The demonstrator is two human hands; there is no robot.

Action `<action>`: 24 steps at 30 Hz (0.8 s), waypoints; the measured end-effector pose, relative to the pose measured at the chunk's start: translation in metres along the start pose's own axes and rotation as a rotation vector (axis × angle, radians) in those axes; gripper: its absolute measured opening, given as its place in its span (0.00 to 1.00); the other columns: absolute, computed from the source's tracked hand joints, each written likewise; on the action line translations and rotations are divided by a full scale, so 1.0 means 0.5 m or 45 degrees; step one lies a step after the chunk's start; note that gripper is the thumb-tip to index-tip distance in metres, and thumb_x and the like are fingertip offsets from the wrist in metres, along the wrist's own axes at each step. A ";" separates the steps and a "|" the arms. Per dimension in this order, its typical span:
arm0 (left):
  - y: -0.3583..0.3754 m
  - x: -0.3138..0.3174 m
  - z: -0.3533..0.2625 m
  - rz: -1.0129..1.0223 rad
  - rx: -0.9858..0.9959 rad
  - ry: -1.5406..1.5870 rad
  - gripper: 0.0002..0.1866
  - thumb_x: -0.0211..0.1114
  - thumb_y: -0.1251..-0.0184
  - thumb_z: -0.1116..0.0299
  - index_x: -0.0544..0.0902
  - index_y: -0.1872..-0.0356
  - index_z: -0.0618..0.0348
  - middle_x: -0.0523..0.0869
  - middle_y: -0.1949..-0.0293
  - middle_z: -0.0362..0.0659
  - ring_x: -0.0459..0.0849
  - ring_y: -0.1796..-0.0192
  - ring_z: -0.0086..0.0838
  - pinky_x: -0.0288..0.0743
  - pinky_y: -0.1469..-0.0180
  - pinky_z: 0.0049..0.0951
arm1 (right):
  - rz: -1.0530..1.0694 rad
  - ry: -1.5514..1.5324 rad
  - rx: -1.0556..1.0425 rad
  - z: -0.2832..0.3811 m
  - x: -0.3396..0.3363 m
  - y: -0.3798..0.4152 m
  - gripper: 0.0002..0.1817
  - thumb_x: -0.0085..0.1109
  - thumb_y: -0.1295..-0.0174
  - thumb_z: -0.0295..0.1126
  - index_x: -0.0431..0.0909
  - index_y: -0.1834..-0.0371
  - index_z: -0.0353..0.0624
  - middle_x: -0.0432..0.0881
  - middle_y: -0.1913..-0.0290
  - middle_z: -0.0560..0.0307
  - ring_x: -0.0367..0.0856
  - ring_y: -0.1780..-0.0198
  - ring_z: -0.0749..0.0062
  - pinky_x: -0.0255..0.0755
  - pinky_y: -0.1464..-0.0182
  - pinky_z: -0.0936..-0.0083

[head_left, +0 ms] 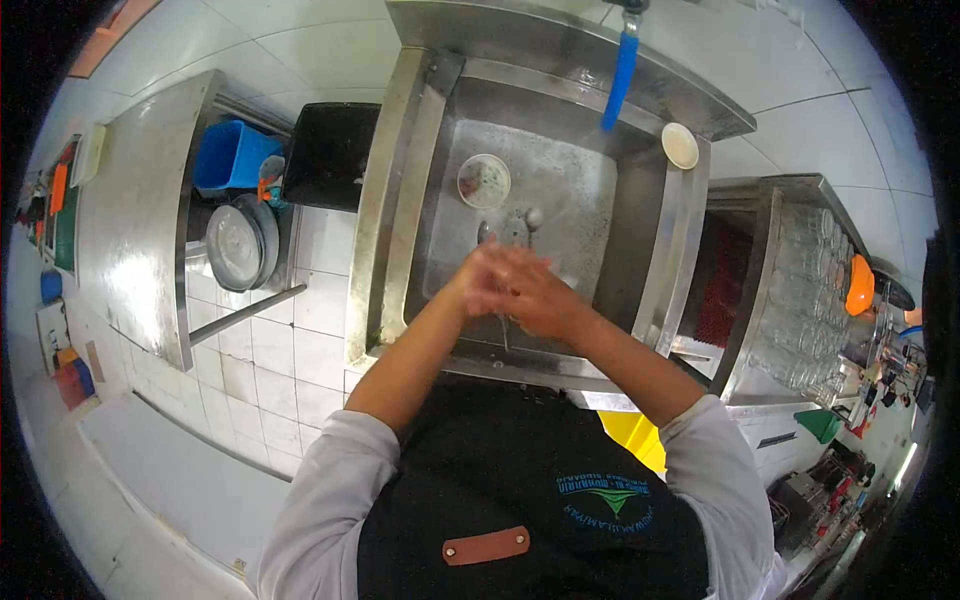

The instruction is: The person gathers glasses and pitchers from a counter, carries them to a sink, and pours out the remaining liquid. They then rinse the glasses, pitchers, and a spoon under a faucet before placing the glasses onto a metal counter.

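Note:
Over the front half of a steel sink [615, 255], my left hand [487, 278] and my right hand [545, 298] are pressed together and overlap. Motion smears their fingers, and I cannot tell whether anything lies between them. A thin pale streak hangs just below the hands. Right beyond my fingertips, several metal spoons [516, 228] rest on the wet, sudsy sink floor. Farther back stands a round white bowl [484, 181] with cloudy, bubbly liquid in it.
A blue hose [621, 82] hangs over the sink's back right. On the right rim sits a cream bowl [680, 146]. To the left are a black bin [332, 155], a blue container [228, 155] and metal plates [235, 247]; rows of glasses [805, 290] stand at right.

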State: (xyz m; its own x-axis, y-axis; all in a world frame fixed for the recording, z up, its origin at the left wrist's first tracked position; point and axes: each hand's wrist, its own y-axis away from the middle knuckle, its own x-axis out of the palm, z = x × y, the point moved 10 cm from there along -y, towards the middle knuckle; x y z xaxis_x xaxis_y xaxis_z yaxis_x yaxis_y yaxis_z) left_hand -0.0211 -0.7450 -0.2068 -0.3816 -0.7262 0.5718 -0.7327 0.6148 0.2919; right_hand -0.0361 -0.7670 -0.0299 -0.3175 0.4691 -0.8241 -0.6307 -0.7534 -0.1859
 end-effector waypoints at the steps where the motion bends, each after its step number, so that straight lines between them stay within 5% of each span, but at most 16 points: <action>1: 0.015 0.037 -0.043 -0.114 -0.216 0.453 0.33 0.39 0.25 0.40 0.67 0.33 0.56 0.81 0.47 0.46 0.80 0.46 0.36 0.75 0.47 0.40 | 0.039 -0.065 -0.071 -0.005 0.035 0.009 0.27 0.61 0.41 0.30 0.71 0.35 0.54 0.64 0.29 0.49 0.57 0.26 0.49 0.57 0.29 0.54; 2: 0.030 0.063 -0.054 -0.229 -0.430 0.904 0.35 0.39 0.26 0.38 0.67 0.33 0.55 0.81 0.49 0.46 0.81 0.49 0.35 0.76 0.48 0.38 | 0.075 -0.129 -0.144 -0.003 0.054 0.011 0.28 0.63 0.42 0.31 0.71 0.35 0.56 0.64 0.29 0.49 0.56 0.26 0.49 0.56 0.28 0.54; 5: 0.029 -0.053 0.006 -0.515 -0.354 0.870 0.36 0.42 0.28 0.36 0.67 0.32 0.55 0.84 0.58 0.42 0.84 0.56 0.35 0.79 0.52 0.38 | 0.293 -0.294 -0.229 0.028 0.015 -0.029 0.30 0.66 0.45 0.34 0.71 0.35 0.53 0.66 0.30 0.48 0.60 0.28 0.49 0.59 0.30 0.53; 8: 0.071 -0.049 -0.063 -0.639 -0.458 0.639 0.33 0.47 0.27 0.40 0.68 0.33 0.56 0.77 0.73 0.35 0.79 0.70 0.26 0.76 0.67 0.26 | 0.063 -0.514 -0.162 -0.041 0.005 -0.061 0.24 0.62 0.43 0.33 0.74 0.41 0.47 0.73 0.37 0.45 0.70 0.35 0.49 0.65 0.36 0.54; 10: 0.064 -0.102 0.002 -0.517 -0.416 0.671 0.26 0.49 0.27 0.51 0.70 0.36 0.57 0.74 0.73 0.35 0.72 0.74 0.23 0.67 0.73 0.21 | -0.488 -0.365 0.294 -0.225 -0.011 -0.050 0.17 0.59 0.43 0.31 0.76 0.49 0.42 0.79 0.47 0.45 0.77 0.45 0.49 0.70 0.42 0.56; 12: 0.063 -0.112 0.019 -0.453 -0.404 0.746 0.23 0.49 0.29 0.58 0.70 0.37 0.58 0.69 0.75 0.33 0.64 0.77 0.19 0.58 0.78 0.18 | -0.562 -0.530 0.739 -0.384 0.016 -0.107 0.15 0.59 0.44 0.30 0.78 0.53 0.40 0.80 0.52 0.44 0.79 0.49 0.49 0.72 0.46 0.56; 14: 0.074 -0.072 0.012 -0.440 -0.447 0.863 0.24 0.49 0.34 0.63 0.70 0.37 0.58 0.63 0.78 0.30 0.55 0.81 0.14 0.47 0.82 0.16 | -0.150 -0.146 0.658 -0.459 0.158 -0.164 0.16 0.58 0.44 0.29 0.79 0.52 0.39 0.80 0.49 0.43 0.80 0.48 0.49 0.74 0.46 0.57; 17: 0.068 -0.054 -0.015 -0.330 -0.377 0.885 0.26 0.47 0.38 0.67 0.69 0.36 0.60 0.64 0.78 0.30 0.57 0.81 0.15 0.51 0.81 0.16 | 0.653 0.256 0.847 -0.504 0.314 -0.215 0.17 0.57 0.43 0.30 0.79 0.49 0.39 0.79 0.46 0.40 0.79 0.45 0.49 0.74 0.44 0.57; 20: 0.063 -0.057 -0.035 -0.315 -0.374 0.911 0.27 0.46 0.37 0.66 0.69 0.36 0.62 0.64 0.78 0.30 0.57 0.81 0.15 0.51 0.81 0.16 | 0.614 0.215 0.895 -0.533 0.358 -0.209 0.19 0.59 0.44 0.31 0.79 0.48 0.39 0.78 0.44 0.40 0.79 0.43 0.47 0.74 0.42 0.59; 24: 0.069 -0.074 -0.033 -0.369 -0.448 1.000 0.25 0.42 0.33 0.66 0.69 0.38 0.65 0.63 0.78 0.30 0.58 0.81 0.16 0.52 0.81 0.17 | 0.179 0.038 0.909 -0.529 0.292 -0.204 0.19 0.59 0.44 0.28 0.76 0.47 0.38 0.78 0.45 0.39 0.80 0.46 0.45 0.75 0.46 0.59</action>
State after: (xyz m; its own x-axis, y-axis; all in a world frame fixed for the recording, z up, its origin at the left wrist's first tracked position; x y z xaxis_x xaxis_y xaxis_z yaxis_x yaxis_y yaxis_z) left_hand -0.0229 -0.6917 -0.2055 0.3794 -0.5280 0.7598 -0.4764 0.5925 0.6496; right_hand 0.1691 -0.7434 -0.2727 -0.4168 0.3697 -0.8304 -0.8967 -0.3169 0.3089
